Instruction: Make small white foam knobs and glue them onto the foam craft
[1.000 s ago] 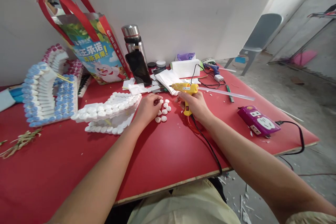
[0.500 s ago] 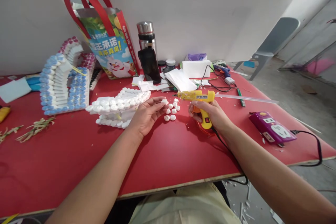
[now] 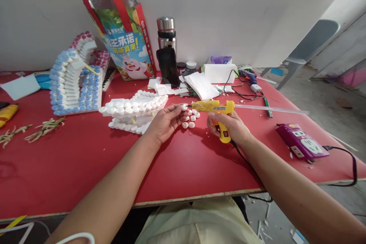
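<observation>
Between thumb and fingers, my left hand (image 3: 167,122) pinches a small white rounded piece (image 3: 184,107). My right hand (image 3: 230,124) is wrapped round the handle of a yellow hot glue gun (image 3: 213,106). The gun's nozzle points left and meets the white piece or nearly so; I cannot tell whether they touch. A long clear glue stick (image 3: 271,109) sticks out of the back of the gun. Several loose white pieces (image 3: 191,124) lie on the table just beyond my left fingers. Left of that hand stands a model (image 3: 131,106) covered with rows of the same white pieces.
On the red table (image 3: 183,171) stand a blue-and-white model (image 3: 76,84), a shopping bag (image 3: 128,45), a steel flask (image 3: 167,32) and a phone (image 3: 168,68). A purple power strip (image 3: 303,141) with a black cord is at the right. Dried stalks (image 3: 45,127) lie at the left.
The glue gun's nozzle and the white piece in my left hand have come together. The whole view has shifted slightly, so the table things appear further right.
</observation>
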Demonstrator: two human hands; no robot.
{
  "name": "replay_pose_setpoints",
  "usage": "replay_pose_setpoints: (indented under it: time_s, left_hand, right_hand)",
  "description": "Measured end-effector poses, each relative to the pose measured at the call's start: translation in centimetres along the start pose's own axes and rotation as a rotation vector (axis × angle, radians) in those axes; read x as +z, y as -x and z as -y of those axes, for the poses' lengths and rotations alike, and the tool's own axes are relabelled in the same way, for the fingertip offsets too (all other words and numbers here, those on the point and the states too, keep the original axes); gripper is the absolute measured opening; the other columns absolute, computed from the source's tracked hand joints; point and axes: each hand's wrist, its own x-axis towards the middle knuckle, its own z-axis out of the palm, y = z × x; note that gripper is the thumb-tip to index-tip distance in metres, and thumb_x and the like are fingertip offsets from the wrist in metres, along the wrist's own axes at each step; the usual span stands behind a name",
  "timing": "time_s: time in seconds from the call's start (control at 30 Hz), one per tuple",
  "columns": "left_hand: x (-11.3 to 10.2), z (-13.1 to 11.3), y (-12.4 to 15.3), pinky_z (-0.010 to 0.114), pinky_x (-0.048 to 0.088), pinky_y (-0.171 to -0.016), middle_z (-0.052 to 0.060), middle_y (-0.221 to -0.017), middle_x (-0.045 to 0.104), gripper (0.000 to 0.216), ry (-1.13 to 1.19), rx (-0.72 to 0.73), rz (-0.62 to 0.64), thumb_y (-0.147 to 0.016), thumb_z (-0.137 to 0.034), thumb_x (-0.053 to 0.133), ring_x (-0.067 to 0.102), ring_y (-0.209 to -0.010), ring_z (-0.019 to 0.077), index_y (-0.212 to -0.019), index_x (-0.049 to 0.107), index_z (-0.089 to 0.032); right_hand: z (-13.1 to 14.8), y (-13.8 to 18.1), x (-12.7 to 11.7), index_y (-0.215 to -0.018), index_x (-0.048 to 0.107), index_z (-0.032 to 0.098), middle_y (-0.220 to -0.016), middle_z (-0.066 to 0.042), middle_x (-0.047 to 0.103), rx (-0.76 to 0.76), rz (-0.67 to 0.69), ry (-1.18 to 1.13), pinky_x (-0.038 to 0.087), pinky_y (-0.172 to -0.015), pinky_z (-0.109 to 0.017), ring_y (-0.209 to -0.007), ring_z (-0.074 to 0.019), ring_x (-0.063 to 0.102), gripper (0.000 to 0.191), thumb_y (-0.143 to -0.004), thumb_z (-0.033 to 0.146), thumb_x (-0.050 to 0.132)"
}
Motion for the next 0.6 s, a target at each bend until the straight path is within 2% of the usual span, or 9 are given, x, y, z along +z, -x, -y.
replay_pose_setpoints:
  time_s: [0.37,0.6]
  left_hand:
    - [-0.37,0.29,-0.21,0.024,0.059,-0.066,0.009,-0.082,0.072,0.016,-0.025,0.01,0.042,-0.083,-0.021,0.08,0.066,-0.069,0.0118,-0.085,0.073,-0.008]
    - [-0.45,0.33,-0.27,0.025,0.058,-0.065,0.009,-0.082,0.071,0.017,-0.017,0.015,0.049,-0.082,-0.021,0.081,0.065,-0.068,0.0121,-0.085,0.072,-0.007]
  right_hand:
    - [-0.38,-0.08,-0.15,-0.058,0.055,0.018,-0.05,0.001,0.051,-0.034,0.066,0.028,0.037,-0.049,-0.031,-0.042,-0.0128,0.048,0.043,-0.096,0.038,0.059]
    - [-0.44,-0.09,-0.02,-0.059,0.055,0.018,-0.051,0.001,0.051,-0.039,0.06,-0.007,0.037,-0.048,-0.03,-0.042,-0.0123,0.048,0.04,-0.095,0.035,0.059]
